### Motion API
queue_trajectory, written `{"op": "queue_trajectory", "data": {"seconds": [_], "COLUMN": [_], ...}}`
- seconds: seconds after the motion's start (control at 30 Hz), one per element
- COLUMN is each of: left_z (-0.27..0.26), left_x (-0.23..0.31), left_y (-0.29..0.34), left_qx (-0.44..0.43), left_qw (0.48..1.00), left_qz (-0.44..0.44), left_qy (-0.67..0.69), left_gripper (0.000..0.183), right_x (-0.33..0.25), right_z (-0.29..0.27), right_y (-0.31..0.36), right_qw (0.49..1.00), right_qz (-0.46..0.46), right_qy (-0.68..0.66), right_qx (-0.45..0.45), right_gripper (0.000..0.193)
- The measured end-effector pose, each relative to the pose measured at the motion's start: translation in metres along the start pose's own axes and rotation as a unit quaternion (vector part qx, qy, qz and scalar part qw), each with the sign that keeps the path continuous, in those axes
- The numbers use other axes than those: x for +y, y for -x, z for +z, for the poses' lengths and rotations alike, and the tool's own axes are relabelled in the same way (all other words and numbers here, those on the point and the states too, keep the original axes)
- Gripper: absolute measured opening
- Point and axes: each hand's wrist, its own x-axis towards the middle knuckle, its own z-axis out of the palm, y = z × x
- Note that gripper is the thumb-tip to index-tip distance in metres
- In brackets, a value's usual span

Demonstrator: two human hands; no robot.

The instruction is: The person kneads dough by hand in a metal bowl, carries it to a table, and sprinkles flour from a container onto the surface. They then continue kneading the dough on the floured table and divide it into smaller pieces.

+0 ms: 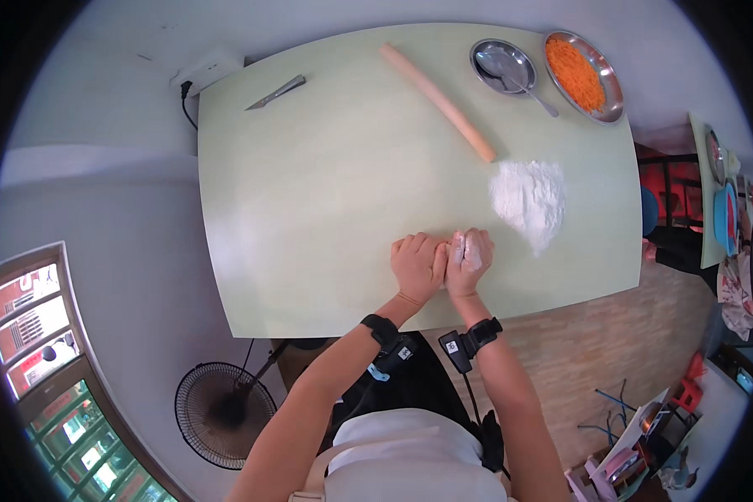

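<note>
My left hand (417,268) and my right hand (468,264) are side by side, touching, over the near part of the pale green table (309,217). Both have their fingers curled in. White powder coats some fingers of the right hand. Whatever the hands hold, if anything, is hidden by the fingers. Just beyond the right hand lies a heap of white flour (529,201), spread thin at its near end. A wooden rolling pin (439,100) lies slantwise, its near end close to the flour.
At the far right stand a metal bowl (480,70) with a spoon (523,86) in it and a metal dish (613,102) of orange shreds. A knife (278,92) lies far left. A black fan (226,414) stands left of the table's near edge.
</note>
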Motion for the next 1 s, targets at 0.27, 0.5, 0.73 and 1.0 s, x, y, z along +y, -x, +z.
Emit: {"op": "queue_trajectory", "data": {"seconds": [0.27, 0.5, 0.73, 1.0], "left_z": [0.005, 0.002, -0.007, -0.012], "left_x": [-0.003, -0.001, -0.006, 0.000], "left_y": [-0.025, -0.026, -0.025, -0.027], "left_qx": [-0.049, -0.065, -0.110, -0.140], "left_qw": [0.999, 0.998, 0.992, 0.990], "left_qz": [-0.016, -0.010, -0.001, -0.005], "left_qy": [-0.010, 0.015, 0.054, 0.024], "left_gripper": [0.013, 0.014, 0.012, 0.011], "right_x": [0.015, 0.014, 0.018, 0.033], "right_z": [0.010, -0.025, -0.093, -0.116], "right_y": [-0.019, -0.026, -0.061, -0.082], "right_qw": [0.998, 0.918, 0.716, 0.976], "right_qz": [0.041, 0.254, 0.410, -0.030], "right_qy": [0.020, -0.227, -0.514, 0.118], "right_qx": [-0.031, -0.201, -0.236, -0.182], "right_gripper": [0.020, 0.046, 0.083, 0.051]}}
